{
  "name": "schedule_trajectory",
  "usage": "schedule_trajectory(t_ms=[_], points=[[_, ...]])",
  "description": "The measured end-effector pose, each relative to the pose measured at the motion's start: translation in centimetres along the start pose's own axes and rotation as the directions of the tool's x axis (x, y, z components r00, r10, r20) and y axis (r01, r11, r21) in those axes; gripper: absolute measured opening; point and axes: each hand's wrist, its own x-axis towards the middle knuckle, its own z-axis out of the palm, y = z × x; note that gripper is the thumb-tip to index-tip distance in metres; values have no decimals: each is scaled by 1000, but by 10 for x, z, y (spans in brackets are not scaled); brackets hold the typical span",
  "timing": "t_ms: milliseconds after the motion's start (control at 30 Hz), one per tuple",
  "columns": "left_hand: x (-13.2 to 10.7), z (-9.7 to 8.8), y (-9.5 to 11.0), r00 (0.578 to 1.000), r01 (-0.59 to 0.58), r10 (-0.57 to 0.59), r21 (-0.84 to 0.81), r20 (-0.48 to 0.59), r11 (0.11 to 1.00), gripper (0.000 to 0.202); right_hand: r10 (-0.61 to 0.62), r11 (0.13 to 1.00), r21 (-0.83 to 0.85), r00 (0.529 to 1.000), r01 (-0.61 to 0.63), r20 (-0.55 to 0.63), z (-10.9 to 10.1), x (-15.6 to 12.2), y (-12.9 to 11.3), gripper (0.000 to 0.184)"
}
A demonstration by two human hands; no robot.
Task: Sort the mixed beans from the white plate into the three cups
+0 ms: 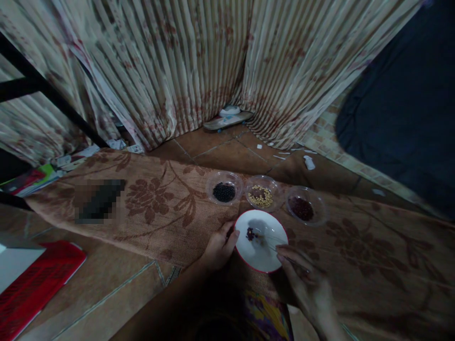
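Observation:
My left hand [221, 246] grips the left rim of a white bowl [261, 263] with a red edge, thumb on top. Inside the bowl lies a small cluster of dark beans [250, 234], with a few paler ones beside it. Fingers of my right hand [302, 279] are closed around a thin, stick-like utensil [275, 240] reaching into the bowl from the right; its exact kind is unclear. Just beyond the bowl stand three clear plastic cups: one with black beans [223, 192], one with yellow soybeans [260, 196], one with dark red beans [301, 208].
A brown floral cloth [159, 227] covers the long table. A blurred-out dark object [101, 201] lies on its left part. Striped curtains [177, 71] hang behind, with a skateboard [229, 121] on the tiled floor below. A red crate [46, 279] is at lower left.

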Motion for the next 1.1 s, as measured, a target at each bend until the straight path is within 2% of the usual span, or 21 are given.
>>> schedule_trajectory(t_ms=[233,700,900,1100], points=[[-1,0,1,1000,6,-6,14,7,1000,34,-21,1000,-15,999,21,37,4,4,-9,17],[0,-1,0,1000,7,-7,-6,19,1000,34,-22,999,-26,999,23,49,12,5,4,20],[0,0,-1,1000,-5,5,8,8,1000,33,50,999,15,998,-49,-34,9,5,-4,21],[0,1,-2,1000,-11,10,24,18,1000,33,150,987,74,979,-141,-138,-5,10,-3,22]])
